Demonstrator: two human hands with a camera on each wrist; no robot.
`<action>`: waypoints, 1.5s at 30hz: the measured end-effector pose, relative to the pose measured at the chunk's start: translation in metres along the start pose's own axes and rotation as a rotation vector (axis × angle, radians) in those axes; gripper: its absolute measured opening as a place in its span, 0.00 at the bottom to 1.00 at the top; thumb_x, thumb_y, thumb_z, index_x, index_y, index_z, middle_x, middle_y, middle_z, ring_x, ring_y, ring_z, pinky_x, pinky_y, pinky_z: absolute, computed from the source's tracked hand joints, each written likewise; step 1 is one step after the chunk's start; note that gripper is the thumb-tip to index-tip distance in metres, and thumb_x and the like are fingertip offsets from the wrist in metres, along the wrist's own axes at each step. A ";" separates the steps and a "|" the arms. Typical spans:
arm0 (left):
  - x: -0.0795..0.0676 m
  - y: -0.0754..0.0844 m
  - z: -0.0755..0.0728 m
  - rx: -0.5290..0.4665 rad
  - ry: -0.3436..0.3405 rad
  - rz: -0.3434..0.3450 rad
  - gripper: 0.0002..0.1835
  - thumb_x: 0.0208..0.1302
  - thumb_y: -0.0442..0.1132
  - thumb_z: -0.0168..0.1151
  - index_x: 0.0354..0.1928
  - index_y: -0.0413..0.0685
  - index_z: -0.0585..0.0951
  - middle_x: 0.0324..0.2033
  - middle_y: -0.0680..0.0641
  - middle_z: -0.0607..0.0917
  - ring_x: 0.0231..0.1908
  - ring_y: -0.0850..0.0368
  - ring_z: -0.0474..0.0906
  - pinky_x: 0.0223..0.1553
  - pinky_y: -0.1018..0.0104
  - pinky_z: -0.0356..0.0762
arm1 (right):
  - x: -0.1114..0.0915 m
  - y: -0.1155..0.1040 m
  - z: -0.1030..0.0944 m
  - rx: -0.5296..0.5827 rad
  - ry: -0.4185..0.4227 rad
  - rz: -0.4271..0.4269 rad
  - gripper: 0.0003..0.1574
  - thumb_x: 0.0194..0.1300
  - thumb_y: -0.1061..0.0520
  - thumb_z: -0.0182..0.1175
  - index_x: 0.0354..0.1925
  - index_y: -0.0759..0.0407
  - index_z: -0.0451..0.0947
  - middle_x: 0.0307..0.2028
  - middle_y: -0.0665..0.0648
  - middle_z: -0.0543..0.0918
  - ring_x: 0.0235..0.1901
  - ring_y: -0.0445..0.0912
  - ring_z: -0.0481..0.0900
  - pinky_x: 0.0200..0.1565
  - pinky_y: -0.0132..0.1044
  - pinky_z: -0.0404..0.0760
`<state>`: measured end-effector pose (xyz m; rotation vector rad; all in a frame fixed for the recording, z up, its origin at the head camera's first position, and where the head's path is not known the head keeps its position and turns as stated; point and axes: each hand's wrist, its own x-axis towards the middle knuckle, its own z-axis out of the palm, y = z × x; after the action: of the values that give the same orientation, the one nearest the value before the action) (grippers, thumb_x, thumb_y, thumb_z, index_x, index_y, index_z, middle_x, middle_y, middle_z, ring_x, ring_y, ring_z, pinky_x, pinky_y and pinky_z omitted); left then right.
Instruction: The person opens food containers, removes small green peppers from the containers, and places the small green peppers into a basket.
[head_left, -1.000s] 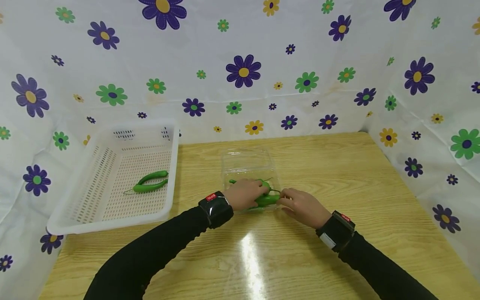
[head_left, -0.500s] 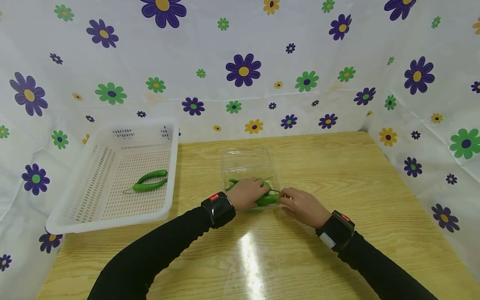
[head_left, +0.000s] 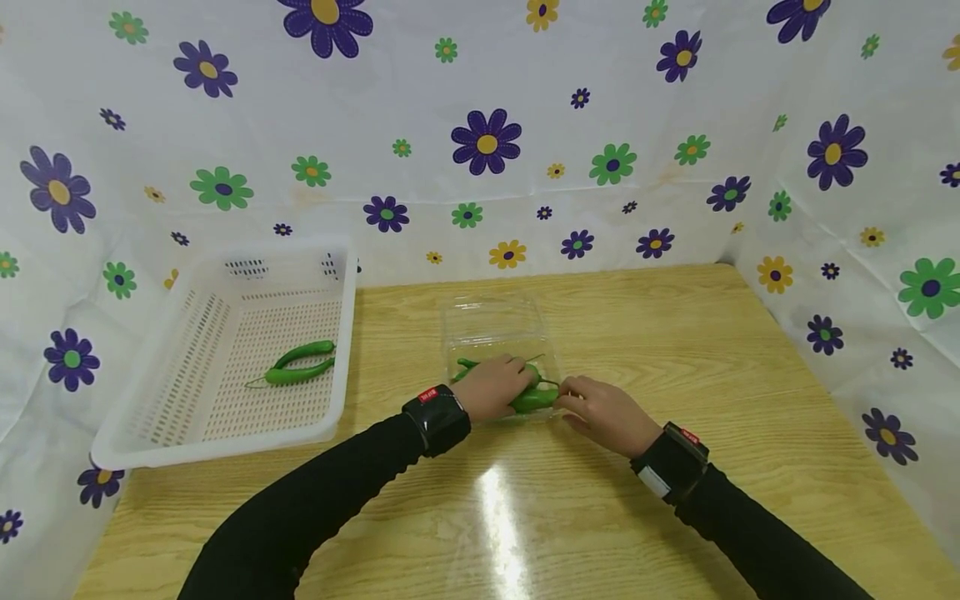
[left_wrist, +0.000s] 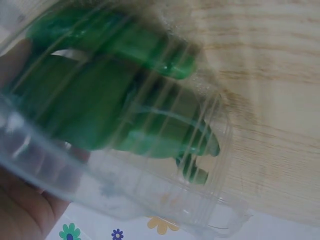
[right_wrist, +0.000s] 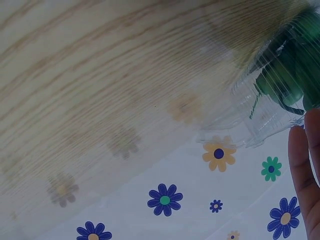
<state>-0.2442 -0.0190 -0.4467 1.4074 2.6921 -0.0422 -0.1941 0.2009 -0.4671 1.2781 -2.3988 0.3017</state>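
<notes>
Our left hand point(head_left: 495, 388) has edged slightly rightward since 1 second ago, reaching palm-down over green peppers point(head_left: 534, 401) in the clear container point(head_left: 493, 338); our right hand point(head_left: 609, 415) bends inward at that container's right edge. Left fingertips are hidden (we cannot tell whether either hand grips anything).

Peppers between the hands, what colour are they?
Green; the peppers show clearest in the head view.

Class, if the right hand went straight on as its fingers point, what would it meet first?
The right hand would probably meet the nearest green pepper in the clear container, though the container's wall may come first.
</notes>
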 end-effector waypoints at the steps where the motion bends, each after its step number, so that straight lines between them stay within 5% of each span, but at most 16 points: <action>1: 0.000 0.000 0.000 -0.003 -0.006 -0.005 0.20 0.57 0.44 0.68 0.49 0.47 0.74 0.45 0.47 0.77 0.46 0.54 0.74 0.46 0.64 0.76 | 0.000 0.000 0.000 0.001 0.001 0.000 0.20 0.41 0.64 0.75 0.35 0.58 0.80 0.36 0.55 0.77 0.33 0.43 0.78 0.33 0.30 0.80; 13: 0.000 0.001 0.002 0.042 0.005 -0.013 0.21 0.55 0.47 0.68 0.49 0.49 0.77 0.44 0.50 0.79 0.43 0.55 0.75 0.45 0.65 0.76 | -0.001 0.000 0.000 0.016 0.012 -0.003 0.20 0.40 0.65 0.76 0.35 0.59 0.79 0.36 0.55 0.77 0.34 0.43 0.78 0.33 0.30 0.79; 27: 0.003 0.001 0.006 0.047 0.056 0.006 0.15 0.50 0.47 0.72 0.36 0.52 0.78 0.30 0.54 0.81 0.33 0.59 0.75 0.36 0.67 0.73 | -0.001 0.000 0.001 0.025 0.017 -0.007 0.20 0.40 0.65 0.75 0.34 0.59 0.80 0.36 0.55 0.77 0.34 0.43 0.78 0.33 0.30 0.80; 45: -0.006 0.001 -0.007 0.015 0.010 0.008 0.18 0.56 0.47 0.68 0.46 0.49 0.78 0.38 0.51 0.82 0.38 0.56 0.75 0.39 0.64 0.75 | 0.000 0.000 0.000 0.022 0.010 0.003 0.20 0.41 0.65 0.75 0.34 0.58 0.79 0.37 0.54 0.77 0.35 0.42 0.78 0.34 0.30 0.80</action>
<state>-0.2410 -0.0226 -0.4395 1.4266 2.6993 -0.0556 -0.1936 0.2008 -0.4673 1.2796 -2.3956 0.3357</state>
